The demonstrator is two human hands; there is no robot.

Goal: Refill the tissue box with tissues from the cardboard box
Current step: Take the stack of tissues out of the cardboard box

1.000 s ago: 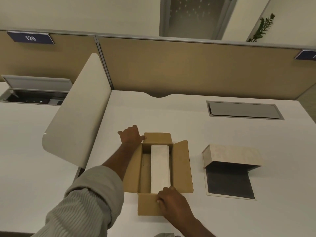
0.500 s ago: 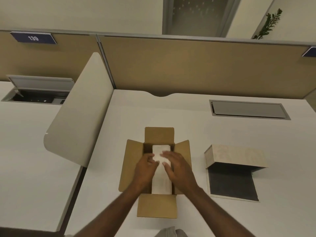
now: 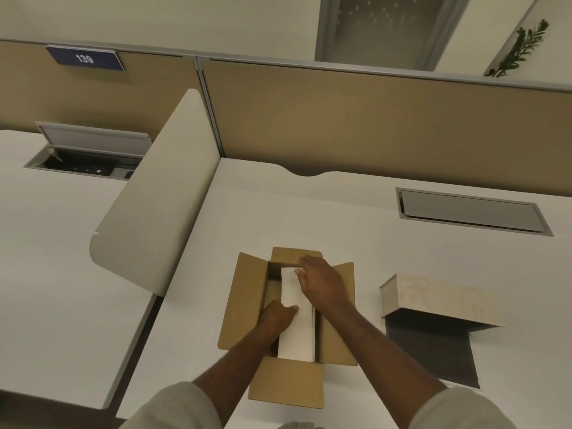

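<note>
A brown cardboard box point(image 3: 244, 305) stands open on the white desk, all flaps folded out. Inside lies a long white pack of tissues point(image 3: 297, 339). My left hand point(image 3: 277, 317) reaches into the box and grips the pack's left side near its middle. My right hand point(image 3: 322, 281) lies over the pack's far end, fingers curled round its right edge. To the right lies the pale wood-look tissue box point(image 3: 433, 300), lifted off its dark base panel point(image 3: 433, 351).
A cream divider panel point(image 3: 154, 218) juts out on the left between two desks. A grey cable hatch point(image 3: 470, 212) sits closed at the back right; another point(image 3: 86, 153) stands open on the left desk. A tan partition wall runs behind.
My hands have spread apart along the pack: the right one slid to its far end, the left one moved down its left side. The camera came closer.
</note>
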